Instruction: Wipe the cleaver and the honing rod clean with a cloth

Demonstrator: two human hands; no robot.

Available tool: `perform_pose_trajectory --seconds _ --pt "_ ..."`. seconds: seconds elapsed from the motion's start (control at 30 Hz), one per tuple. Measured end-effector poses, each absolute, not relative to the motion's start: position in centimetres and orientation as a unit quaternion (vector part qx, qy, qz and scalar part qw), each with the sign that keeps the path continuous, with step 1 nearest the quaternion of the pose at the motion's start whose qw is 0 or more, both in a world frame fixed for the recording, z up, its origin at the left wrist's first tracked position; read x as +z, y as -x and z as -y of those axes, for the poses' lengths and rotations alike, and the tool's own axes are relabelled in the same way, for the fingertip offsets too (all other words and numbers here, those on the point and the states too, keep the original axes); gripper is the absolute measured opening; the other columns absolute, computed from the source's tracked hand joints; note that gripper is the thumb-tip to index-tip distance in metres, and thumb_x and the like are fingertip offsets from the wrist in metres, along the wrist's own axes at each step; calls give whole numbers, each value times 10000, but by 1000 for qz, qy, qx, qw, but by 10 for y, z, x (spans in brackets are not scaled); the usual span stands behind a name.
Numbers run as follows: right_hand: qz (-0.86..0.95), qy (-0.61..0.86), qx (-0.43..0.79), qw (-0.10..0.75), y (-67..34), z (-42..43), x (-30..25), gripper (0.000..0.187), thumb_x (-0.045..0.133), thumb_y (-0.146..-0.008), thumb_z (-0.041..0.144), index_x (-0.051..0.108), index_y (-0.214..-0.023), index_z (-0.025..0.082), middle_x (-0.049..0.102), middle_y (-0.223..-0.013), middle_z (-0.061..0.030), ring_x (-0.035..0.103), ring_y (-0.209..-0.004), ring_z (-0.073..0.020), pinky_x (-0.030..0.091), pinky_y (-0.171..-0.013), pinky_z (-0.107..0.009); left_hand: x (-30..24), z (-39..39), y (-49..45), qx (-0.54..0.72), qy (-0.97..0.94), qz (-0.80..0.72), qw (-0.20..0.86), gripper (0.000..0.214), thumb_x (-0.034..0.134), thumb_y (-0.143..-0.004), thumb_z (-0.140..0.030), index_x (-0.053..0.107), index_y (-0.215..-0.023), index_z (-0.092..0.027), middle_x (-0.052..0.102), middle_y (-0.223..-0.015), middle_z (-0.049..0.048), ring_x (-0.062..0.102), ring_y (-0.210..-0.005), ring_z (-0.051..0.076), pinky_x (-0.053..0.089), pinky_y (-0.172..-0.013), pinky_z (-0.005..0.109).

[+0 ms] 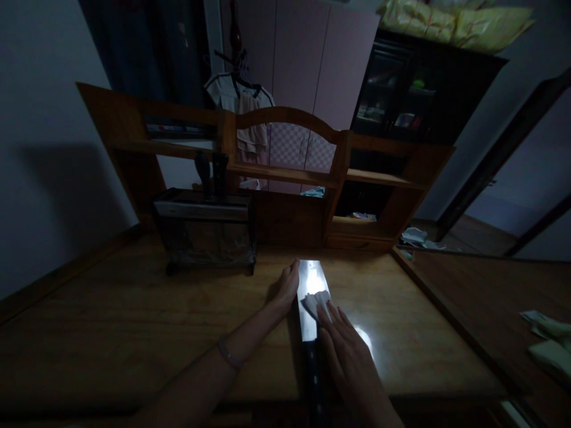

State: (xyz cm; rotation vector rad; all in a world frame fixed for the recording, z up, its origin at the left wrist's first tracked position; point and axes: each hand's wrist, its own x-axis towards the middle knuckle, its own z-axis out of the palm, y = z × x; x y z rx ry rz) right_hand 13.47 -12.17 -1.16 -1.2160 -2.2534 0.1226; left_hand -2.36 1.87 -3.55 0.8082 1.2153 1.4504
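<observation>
Nearest me, the black handle of a broad-bladed cleaver [308, 330] points back toward the person, its bright blade reaching away over the wooden tabletop [134, 324]; whether the blade rests on the wood, I can't tell. The right hand [347, 348] comes in from the right, fingers stretched out over a pale cloth [317, 299] that lies against the middle of the blade; I can't see whether they pinch it. The left hand [286, 288], a bracelet [229, 355] at its wrist, has its fingers closed on the blade's far left edge, so the cleaver sits between the two hands.

Beyond, to the left, stands a dark knife block [203, 211] with a pale band along its upper front, two black handles rising from its top. Behind it runs a wooden shelf unit [285, 173]; its lower right compartment holds a small pale item [363, 216], too dim to name. Farther back, clothes [252, 122] hang before a pink wardrobe [297, 53], and a glass-fronted cabinet [464, 80] holds something green and other blurred things, with yellow bags [459, 27] on top.
</observation>
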Motion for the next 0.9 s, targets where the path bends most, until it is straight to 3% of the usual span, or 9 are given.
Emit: perform_pose_trajectory --seconds 0.17,0.4,0.63,0.8,0.9 --pt "875 393 93 267 -122 139 -3 526 360 -951 188 223 -1454 255 271 -1496 -1 251 -1375 -204 309 -1118 -422 -35 -18 24 575 -342 -541 510 302 606 -727 -528 592 -673 -231 552 -518 -6 533 -539 182 353 -514 262" --pt "880 392 94 250 -154 134 1 468 368 -945 163 364 -1399 280 391 -1440 10 311 -1350 -195 331 -1103 -426 -26 -14 22 577 -359 -534 504 329 591 -731 -541 573 -638 -226 546 -519 -5 511 -513 171 345 -494 266" --pt "895 380 75 221 -187 136 -15 512 403 -924 203 312 -1425 250 358 -1456 -15 299 -1352 -230 317 -1101 -449 -20 -12 19 578 -374 -527 498 363 572 -743 -558 570 -633 -212 557 -532 6 531 -536 170 362 -507 258" --pt "818 487 90 293 -192 135 -26 467 383 -929 233 380 -1393 284 398 -1431 2 315 -1344 -229 289 -1103 -464 -19 -12 21 570 -376 -530 503 382 593 -722 -567 535 -619 -204 511 -503 -18 497 -494 150 346 -481 246" --pt "698 557 208 400 -190 138 -26 400 379 -937 318 494 -1320 291 466 -1388 -3 384 -1308 -236 312 -1087 -453 -20 -13 20 568 -371 -519 521 405 577 -728 -585 519 -610 -202 504 -498 -17 485 -474 143 336 -469 245"
